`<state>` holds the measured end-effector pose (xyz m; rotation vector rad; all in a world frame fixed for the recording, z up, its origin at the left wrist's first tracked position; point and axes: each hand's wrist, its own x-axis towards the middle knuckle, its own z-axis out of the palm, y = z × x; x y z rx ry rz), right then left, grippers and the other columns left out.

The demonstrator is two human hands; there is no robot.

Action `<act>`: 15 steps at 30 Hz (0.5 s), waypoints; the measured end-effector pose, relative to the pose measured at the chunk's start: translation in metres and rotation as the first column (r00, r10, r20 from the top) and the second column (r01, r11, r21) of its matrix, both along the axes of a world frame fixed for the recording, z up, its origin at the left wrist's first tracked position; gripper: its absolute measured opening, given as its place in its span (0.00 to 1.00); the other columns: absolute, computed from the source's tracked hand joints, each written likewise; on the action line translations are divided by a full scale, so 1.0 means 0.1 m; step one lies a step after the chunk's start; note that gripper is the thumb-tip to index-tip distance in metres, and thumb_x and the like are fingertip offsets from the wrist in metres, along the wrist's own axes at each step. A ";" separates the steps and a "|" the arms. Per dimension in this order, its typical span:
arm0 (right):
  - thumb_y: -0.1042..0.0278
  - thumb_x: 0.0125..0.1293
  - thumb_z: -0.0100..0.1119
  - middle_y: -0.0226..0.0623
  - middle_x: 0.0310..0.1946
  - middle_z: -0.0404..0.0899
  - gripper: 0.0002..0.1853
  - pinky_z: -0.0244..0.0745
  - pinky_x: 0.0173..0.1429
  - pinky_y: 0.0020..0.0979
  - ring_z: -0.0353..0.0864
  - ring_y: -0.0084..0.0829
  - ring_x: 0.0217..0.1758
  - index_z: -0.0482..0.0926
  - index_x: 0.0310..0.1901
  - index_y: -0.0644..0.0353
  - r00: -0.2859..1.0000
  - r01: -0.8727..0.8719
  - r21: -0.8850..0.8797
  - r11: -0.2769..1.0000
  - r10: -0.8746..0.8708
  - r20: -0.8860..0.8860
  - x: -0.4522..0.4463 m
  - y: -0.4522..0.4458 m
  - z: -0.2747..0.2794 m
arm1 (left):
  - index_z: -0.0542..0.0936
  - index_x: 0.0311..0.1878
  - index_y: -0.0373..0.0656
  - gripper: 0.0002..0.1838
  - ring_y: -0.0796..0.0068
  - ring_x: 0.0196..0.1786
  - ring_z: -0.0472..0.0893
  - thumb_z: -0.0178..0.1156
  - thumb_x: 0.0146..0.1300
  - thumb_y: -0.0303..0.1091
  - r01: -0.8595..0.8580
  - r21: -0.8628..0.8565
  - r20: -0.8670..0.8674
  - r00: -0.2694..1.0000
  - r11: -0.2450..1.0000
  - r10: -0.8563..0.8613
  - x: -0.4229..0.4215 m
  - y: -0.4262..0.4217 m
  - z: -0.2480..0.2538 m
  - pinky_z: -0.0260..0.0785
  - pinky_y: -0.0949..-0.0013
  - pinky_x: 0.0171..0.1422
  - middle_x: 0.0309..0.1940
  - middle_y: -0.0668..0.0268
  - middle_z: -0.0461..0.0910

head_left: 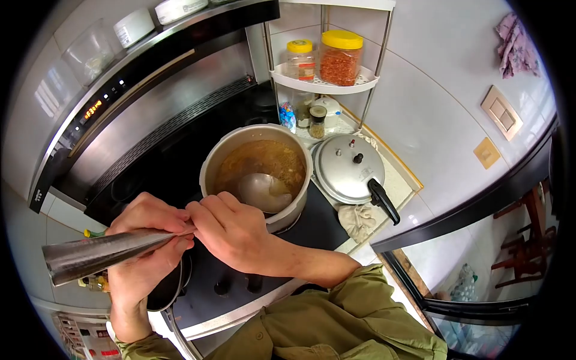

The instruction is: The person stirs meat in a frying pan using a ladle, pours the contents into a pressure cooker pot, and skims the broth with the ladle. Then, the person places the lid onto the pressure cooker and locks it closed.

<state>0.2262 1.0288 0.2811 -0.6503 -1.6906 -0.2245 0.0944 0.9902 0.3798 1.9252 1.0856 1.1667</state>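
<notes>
My left hand and my right hand are close together, both closed round the metal handle of a large ladle. Its wide, tube-like handle end sticks out to the left past my left hand. The ladle's bowl dips into brown broth inside a deep metal pot on the stove. My right hand is at the pot's near edge and hides part of the rim and the middle of the ladle.
A pressure cooker lid with a black handle lies right of the pot, beside a crumpled cloth. A corner rack holds yellow-capped jars. The range hood hangs over the black stovetop. Another pan sits below my left hand.
</notes>
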 end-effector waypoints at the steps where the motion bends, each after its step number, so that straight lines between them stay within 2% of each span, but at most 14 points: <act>1: 0.74 0.44 0.58 0.34 0.23 0.65 0.14 0.66 0.23 0.25 0.68 0.29 0.24 0.74 0.36 0.67 1.000 0.011 0.003 1.000 -0.011 0.001 0.02 0.01 -0.01 | 0.80 0.30 0.36 0.13 0.70 0.33 0.79 0.63 0.37 0.12 0.016 0.001 0.016 1.000 1.000 -0.016 0.00 0.03 -0.02 0.74 0.72 0.39 0.30 0.59 0.77; 4: 0.75 0.39 0.65 0.32 0.26 0.69 0.19 0.67 0.23 0.24 0.70 0.28 0.25 0.74 0.37 0.64 0.997 0.072 -0.032 0.997 -0.071 0.032 0.06 0.03 -0.03 | 0.79 0.32 0.34 0.12 0.69 0.33 0.80 0.63 0.40 0.12 0.054 -0.008 0.080 0.995 0.998 -0.054 0.02 0.09 -0.08 0.76 0.72 0.39 0.32 0.57 0.76; 6: 0.75 0.40 0.64 0.31 0.25 0.69 0.18 0.66 0.23 0.24 0.69 0.27 0.25 0.75 0.37 0.64 0.996 0.077 -0.031 0.997 -0.076 0.036 0.08 0.06 -0.05 | 0.78 0.32 0.33 0.11 0.69 0.34 0.80 0.62 0.43 0.12 0.067 -0.025 0.145 0.987 0.997 -0.062 0.04 0.11 -0.13 0.78 0.71 0.40 0.34 0.56 0.75; 15: 0.73 0.44 0.59 0.31 0.24 0.66 0.12 0.67 0.22 0.23 0.68 0.27 0.26 0.74 0.34 0.63 0.990 0.114 -0.032 0.993 -0.111 0.085 0.15 0.15 -0.10 | 0.76 0.34 0.32 0.10 0.68 0.37 0.81 0.58 0.48 0.11 0.069 -0.042 0.203 0.977 0.997 -0.059 0.07 0.17 -0.30 0.81 0.70 0.43 0.38 0.55 0.74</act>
